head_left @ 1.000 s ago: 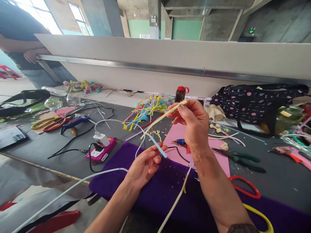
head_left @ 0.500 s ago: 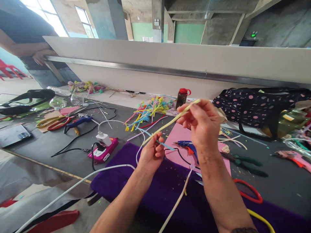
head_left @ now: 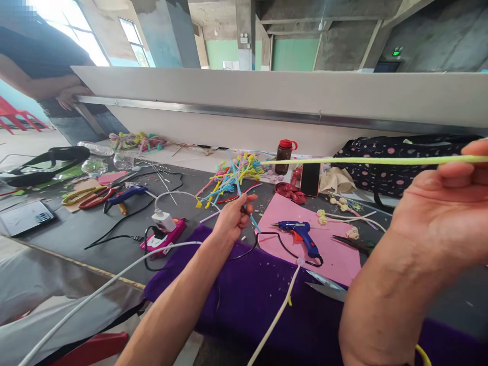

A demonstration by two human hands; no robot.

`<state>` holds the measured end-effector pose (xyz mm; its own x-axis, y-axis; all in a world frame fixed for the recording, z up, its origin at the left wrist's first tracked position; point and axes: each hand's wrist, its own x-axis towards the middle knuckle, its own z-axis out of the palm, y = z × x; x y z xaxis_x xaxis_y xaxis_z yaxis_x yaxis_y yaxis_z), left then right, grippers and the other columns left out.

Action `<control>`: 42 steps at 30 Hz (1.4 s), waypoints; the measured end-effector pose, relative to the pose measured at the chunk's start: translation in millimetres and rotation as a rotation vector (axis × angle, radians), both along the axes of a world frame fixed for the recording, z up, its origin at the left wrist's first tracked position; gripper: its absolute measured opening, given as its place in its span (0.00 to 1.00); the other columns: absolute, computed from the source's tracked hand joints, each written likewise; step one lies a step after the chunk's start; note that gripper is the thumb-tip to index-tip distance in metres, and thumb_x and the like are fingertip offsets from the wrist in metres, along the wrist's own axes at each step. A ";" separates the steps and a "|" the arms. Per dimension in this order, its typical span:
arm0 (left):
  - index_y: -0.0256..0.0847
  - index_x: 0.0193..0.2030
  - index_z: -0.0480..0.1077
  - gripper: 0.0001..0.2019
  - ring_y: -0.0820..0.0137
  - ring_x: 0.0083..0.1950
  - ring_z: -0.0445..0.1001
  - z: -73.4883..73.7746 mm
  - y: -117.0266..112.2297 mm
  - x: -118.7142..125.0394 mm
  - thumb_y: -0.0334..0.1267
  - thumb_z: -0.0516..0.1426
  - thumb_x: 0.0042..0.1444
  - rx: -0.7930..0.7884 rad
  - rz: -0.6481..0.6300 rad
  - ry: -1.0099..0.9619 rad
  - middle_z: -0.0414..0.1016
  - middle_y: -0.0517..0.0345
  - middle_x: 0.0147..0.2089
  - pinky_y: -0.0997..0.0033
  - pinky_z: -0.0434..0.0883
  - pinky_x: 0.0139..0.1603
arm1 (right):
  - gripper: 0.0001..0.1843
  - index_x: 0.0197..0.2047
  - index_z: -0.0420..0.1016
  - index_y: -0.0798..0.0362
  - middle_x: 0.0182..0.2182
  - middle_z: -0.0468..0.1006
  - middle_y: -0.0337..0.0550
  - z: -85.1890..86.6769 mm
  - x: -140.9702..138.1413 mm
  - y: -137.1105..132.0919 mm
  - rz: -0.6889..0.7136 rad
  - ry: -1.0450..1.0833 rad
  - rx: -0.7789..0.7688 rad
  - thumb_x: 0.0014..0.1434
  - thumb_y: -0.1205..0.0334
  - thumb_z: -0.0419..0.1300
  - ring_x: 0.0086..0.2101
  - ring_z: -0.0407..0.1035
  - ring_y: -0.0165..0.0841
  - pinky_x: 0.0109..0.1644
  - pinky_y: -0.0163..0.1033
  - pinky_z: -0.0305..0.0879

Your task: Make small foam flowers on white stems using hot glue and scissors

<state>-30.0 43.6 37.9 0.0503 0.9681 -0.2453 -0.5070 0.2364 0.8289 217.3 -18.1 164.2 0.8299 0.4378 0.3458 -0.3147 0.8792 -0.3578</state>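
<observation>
Left hand (head_left: 234, 218) pinches a blue stem (head_left: 255, 222). Right hand (head_left: 448, 213), partly out of frame, apparently pinches a yellow-green stem (head_left: 354, 160).

the right edge crops our right hand (head_left: 444, 211) and yellow stem (head_left: 366, 160), while our left hand (head_left: 233, 217) hides the middle of the blue stem (head_left: 254, 222) from us.

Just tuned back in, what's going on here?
A person's left hand holds a thin blue strip, while the right hand, off to the side, grips a long yellow strip, stretched out sideways. The two strips are apart. A blue glue gun lies on a pink sheet.
</observation>
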 end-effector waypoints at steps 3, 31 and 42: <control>0.32 0.38 0.67 0.09 0.80 0.13 0.63 6.5 16.1 -10.2 0.36 0.50 0.59 -0.049 0.102 -0.061 0.70 0.57 0.24 0.84 0.56 0.09 | 0.22 0.23 0.72 0.53 0.21 0.75 0.38 -1.3 -5.8 0.2 -0.077 -0.116 0.095 0.62 0.68 0.42 0.22 0.71 0.23 0.13 0.25 0.54; 0.35 0.33 0.76 0.08 0.74 0.25 0.71 2.3 -65.9 -20.0 0.37 0.60 0.49 0.260 -0.417 0.371 0.77 0.51 0.30 0.81 0.62 0.21 | 0.12 0.28 0.74 0.57 0.20 0.71 0.37 -11.6 -24.6 13.5 0.551 -0.243 -0.062 0.57 0.71 0.50 0.15 0.64 0.19 0.13 0.24 0.53; 0.32 0.46 0.73 0.31 0.61 0.32 0.77 12.2 -92.2 -25.5 0.59 0.55 0.47 0.233 -0.690 0.057 0.78 0.40 0.35 0.72 0.69 0.27 | 0.04 0.33 0.71 0.51 0.22 0.75 0.34 -45.5 -84.0 37.6 0.893 -0.673 -0.352 0.52 0.62 0.61 0.17 0.68 0.23 0.15 0.26 0.58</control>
